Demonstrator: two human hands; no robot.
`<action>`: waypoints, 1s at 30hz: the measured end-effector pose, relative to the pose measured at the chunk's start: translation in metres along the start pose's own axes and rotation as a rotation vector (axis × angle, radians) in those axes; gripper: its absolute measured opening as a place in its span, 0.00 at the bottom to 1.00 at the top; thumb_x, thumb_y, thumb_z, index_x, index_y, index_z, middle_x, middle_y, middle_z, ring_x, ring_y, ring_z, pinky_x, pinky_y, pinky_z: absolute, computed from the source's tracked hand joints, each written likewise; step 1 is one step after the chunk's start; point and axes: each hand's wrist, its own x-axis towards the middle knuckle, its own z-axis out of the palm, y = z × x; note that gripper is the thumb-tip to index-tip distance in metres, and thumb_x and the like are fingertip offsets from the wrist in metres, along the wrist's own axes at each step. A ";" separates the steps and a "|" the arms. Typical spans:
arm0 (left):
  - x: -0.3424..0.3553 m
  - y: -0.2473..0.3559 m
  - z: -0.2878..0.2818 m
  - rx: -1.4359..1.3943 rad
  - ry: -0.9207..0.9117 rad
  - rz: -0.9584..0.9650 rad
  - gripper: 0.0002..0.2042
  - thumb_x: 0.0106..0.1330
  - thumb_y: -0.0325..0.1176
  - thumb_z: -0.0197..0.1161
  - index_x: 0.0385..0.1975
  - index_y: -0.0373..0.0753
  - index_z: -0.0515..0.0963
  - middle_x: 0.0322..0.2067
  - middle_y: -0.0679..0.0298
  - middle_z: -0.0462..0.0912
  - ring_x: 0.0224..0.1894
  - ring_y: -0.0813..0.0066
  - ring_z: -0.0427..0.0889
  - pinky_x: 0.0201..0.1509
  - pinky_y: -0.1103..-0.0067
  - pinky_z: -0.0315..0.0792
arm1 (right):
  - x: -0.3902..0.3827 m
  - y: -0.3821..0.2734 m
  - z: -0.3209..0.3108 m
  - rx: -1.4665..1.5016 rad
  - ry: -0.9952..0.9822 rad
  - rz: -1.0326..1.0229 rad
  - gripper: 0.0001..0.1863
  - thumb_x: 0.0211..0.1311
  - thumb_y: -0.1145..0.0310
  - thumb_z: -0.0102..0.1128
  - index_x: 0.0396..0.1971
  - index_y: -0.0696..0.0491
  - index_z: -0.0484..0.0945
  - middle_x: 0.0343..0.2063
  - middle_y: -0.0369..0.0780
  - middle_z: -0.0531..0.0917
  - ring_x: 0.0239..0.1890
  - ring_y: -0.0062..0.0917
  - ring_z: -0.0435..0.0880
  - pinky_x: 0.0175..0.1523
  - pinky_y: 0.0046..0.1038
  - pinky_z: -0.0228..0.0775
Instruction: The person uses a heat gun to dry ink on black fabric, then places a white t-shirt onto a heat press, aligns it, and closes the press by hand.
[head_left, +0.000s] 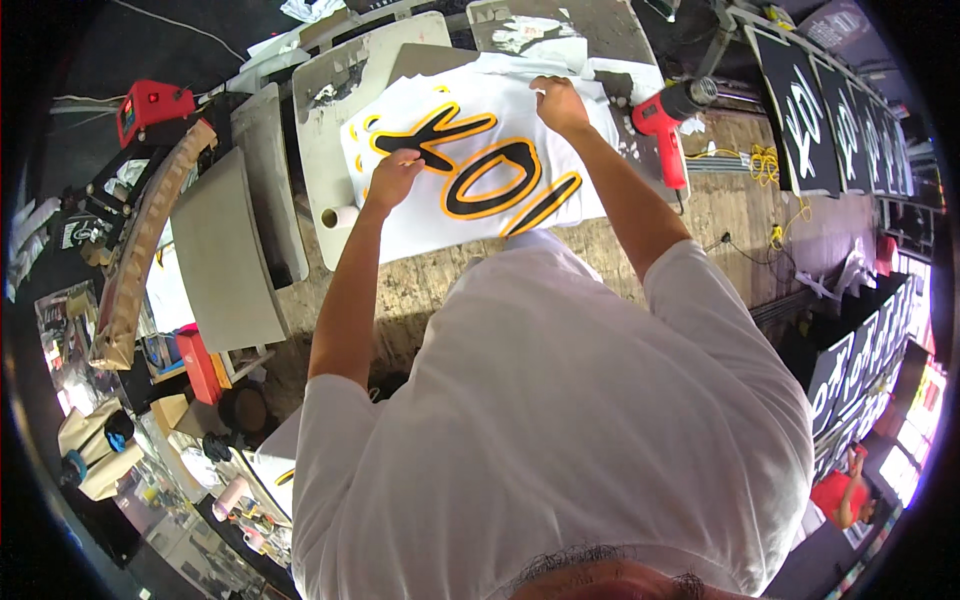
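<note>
sheet: big white sheet (pixel 470 150) with chunky black letters outlined in yellow, lying flat on the desk (pixel 420 285) in the upper middle of the frame

left hand: left hand (pixel 392 178) sits on the sheet's left part, fingers curled down right at the edge of a black letter, looks like pinching it but can't tell for sure

right hand: right hand (pixel 560 103) is up at the sheet's top edge, fingers bunched tight on the white material there

heat gun: red heat gun (pixel 668 125) lies just right of the sheet, near the right forearm

tape roll: small roll (pixel 340 216) right beside the sheet's left edge

panels: grey curved panels (pixel 225 250) off to the left; black sign boards (pixel 850 130) with white lettering in the upper right
</note>
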 end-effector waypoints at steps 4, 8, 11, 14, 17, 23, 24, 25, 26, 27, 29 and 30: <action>0.060 0.002 -0.012 0.215 -0.022 -0.121 0.16 0.66 0.37 0.62 0.52 0.39 0.78 0.48 0.53 0.83 0.48 0.60 0.84 0.54 0.70 0.76 | 0.047 -0.007 0.019 -0.051 -0.320 -0.079 0.16 0.55 0.76 0.63 0.45 0.49 0.82 0.47 0.47 0.82 0.54 0.41 0.77 0.59 0.39 0.71; 0.112 -0.020 -0.008 0.335 0.048 -0.066 0.21 0.63 0.37 0.64 0.55 0.40 0.74 0.55 0.50 0.77 0.58 0.52 0.75 0.62 0.64 0.70 | 0.064 -0.009 0.040 -0.133 -0.356 -0.139 0.18 0.55 0.74 0.65 0.47 0.43 0.81 0.51 0.45 0.76 0.60 0.40 0.69 0.61 0.39 0.68; 0.136 -0.017 0.005 0.414 0.088 -0.039 0.22 0.62 0.37 0.64 0.56 0.39 0.74 0.53 0.51 0.78 0.57 0.51 0.75 0.62 0.64 0.70 | 0.070 -0.003 0.044 -0.291 -0.462 -0.050 0.17 0.57 0.72 0.61 0.48 0.43 0.80 0.49 0.45 0.75 0.58 0.41 0.71 0.61 0.40 0.68; 0.150 -0.021 0.021 0.438 0.110 -0.103 0.17 0.61 0.37 0.66 0.49 0.39 0.76 0.49 0.52 0.80 0.52 0.51 0.77 0.59 0.64 0.71 | 0.064 -0.001 0.047 -0.239 -0.408 -0.032 0.19 0.59 0.74 0.59 0.50 0.41 0.81 0.49 0.44 0.74 0.57 0.39 0.71 0.61 0.40 0.68; 0.159 -0.037 0.020 0.480 0.089 -0.137 0.09 0.61 0.35 0.65 0.38 0.41 0.77 0.44 0.54 0.82 0.47 0.53 0.78 0.53 0.63 0.73 | 0.067 -0.014 0.050 -0.116 -0.336 -0.084 0.21 0.57 0.75 0.61 0.50 0.41 0.81 0.51 0.44 0.73 0.58 0.38 0.70 0.63 0.40 0.66; 0.109 0.046 0.005 -0.144 -0.238 -0.016 0.07 0.64 0.27 0.65 0.31 0.39 0.72 0.25 0.71 0.72 0.34 0.81 0.71 0.41 0.82 0.67 | 0.046 -0.022 0.044 -0.139 -0.328 -0.119 0.24 0.51 0.72 0.67 0.51 0.40 0.81 0.54 0.43 0.71 0.61 0.38 0.66 0.66 0.41 0.60; 0.092 0.058 -0.002 -0.196 -0.279 0.041 0.07 0.65 0.25 0.63 0.32 0.38 0.70 0.26 0.73 0.68 0.34 0.83 0.68 0.41 0.84 0.65 | 0.042 -0.025 0.041 -0.175 -0.316 -0.160 0.25 0.50 0.71 0.69 0.51 0.40 0.81 0.55 0.43 0.71 0.62 0.38 0.66 0.66 0.42 0.59; 0.074 0.068 -0.009 -0.251 -0.324 0.099 0.07 0.66 0.23 0.61 0.32 0.37 0.69 0.27 0.74 0.64 0.34 0.86 0.64 0.40 0.87 0.63 | 0.037 -0.028 0.036 -0.177 -0.309 -0.159 0.25 0.50 0.71 0.69 0.51 0.40 0.81 0.55 0.43 0.71 0.62 0.38 0.66 0.66 0.42 0.59; 0.056 0.080 -0.020 -0.375 -0.397 0.105 0.06 0.66 0.21 0.60 0.33 0.37 0.69 0.29 0.74 0.65 0.34 0.86 0.65 0.41 0.86 0.64 | 0.031 -0.031 0.029 -0.136 -0.315 -0.141 0.26 0.47 0.71 0.70 0.50 0.40 0.81 0.55 0.42 0.72 0.62 0.39 0.66 0.66 0.43 0.59; 0.039 0.091 -0.033 -0.361 -0.461 0.009 0.07 0.66 0.20 0.59 0.33 0.38 0.68 0.30 0.74 0.65 0.35 0.86 0.66 0.42 0.87 0.64 | 0.023 -0.033 0.021 -0.100 -0.318 -0.121 0.26 0.45 0.71 0.71 0.50 0.40 0.82 0.55 0.42 0.72 0.62 0.39 0.66 0.66 0.44 0.59; 0.005 0.098 -0.040 -0.456 -0.447 0.116 0.07 0.66 0.20 0.61 0.32 0.37 0.68 0.29 0.75 0.65 0.31 0.88 0.63 0.35 0.86 0.62 | 0.003 -0.043 0.004 -0.035 -0.250 -0.076 0.25 0.44 0.71 0.72 0.47 0.40 0.83 0.57 0.41 0.72 0.63 0.39 0.65 0.67 0.44 0.58; -0.008 0.097 -0.042 -0.559 -0.530 0.096 0.07 0.66 0.22 0.61 0.33 0.38 0.69 0.29 0.75 0.64 0.31 0.88 0.64 0.35 0.86 0.62 | -0.011 -0.049 -0.008 -0.050 -0.267 -0.105 0.23 0.44 0.72 0.72 0.45 0.42 0.83 0.59 0.40 0.72 0.64 0.39 0.65 0.67 0.43 0.59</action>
